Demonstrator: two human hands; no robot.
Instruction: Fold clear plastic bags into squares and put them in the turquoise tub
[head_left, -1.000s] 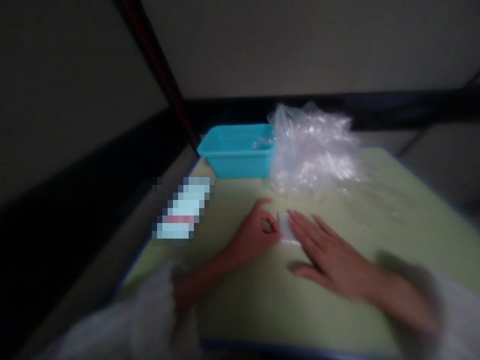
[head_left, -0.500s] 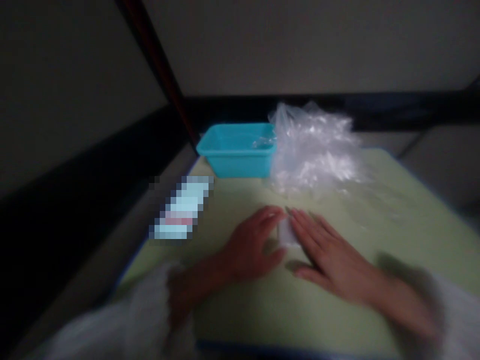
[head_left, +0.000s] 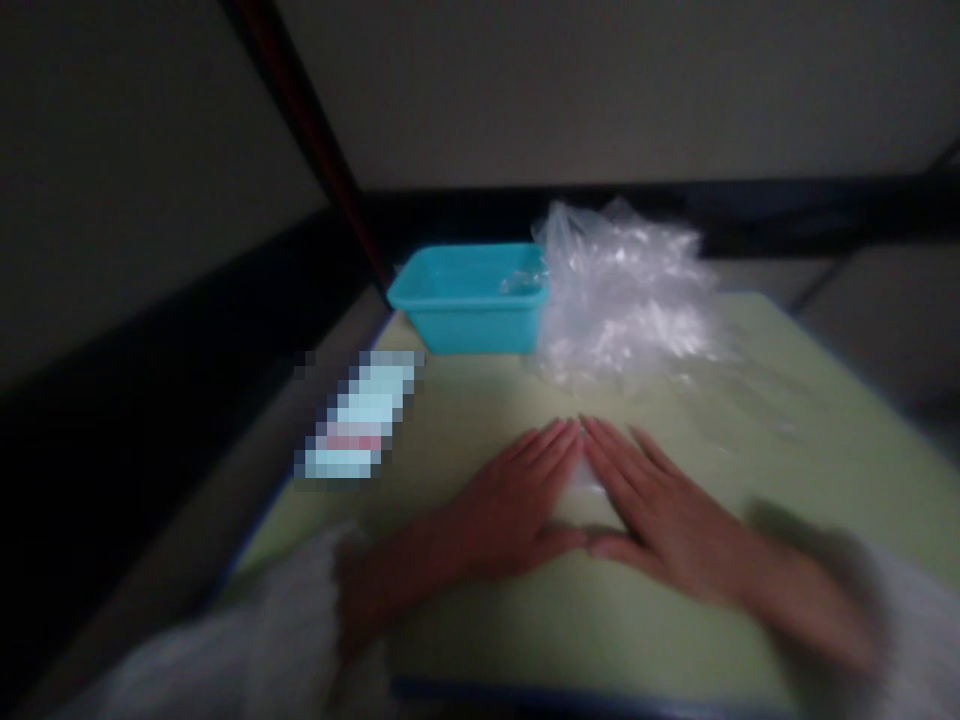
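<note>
Fingers of the left hand [head_left: 517,505] and right hand [head_left: 664,505] slant inward and meet at their tips over a small white flat piece [head_left: 586,475], which lies on the yellow-green surface [head_left: 487,645] between the palms. Both hands are laid palm down, each grip flat and wide rather than closed round anything; the fingertips cover part of the piece, and its near part shows in the gap. Closer to the wearer, the two thumbs point at each other, their tips touching or nearly so; blur makes it hard to tell. Pale knitted sleeves [head_left: 277,625] cover both forearms down to near the wrists. Beyond the hands, a turquoise plastic tub [head_left: 476,330] stands upright toward the far left of the surface, with some clear plastic visible inside its right end. Against its right side sits a large heap of crumpled clear plastic bags [head_left: 637,300], flatter clear film trailing off to the right. Left of the hands, near the blue-edged side, lies a pixelated oblong item [head_left: 367,410], pale with a reddish band, its details hidden.
</note>
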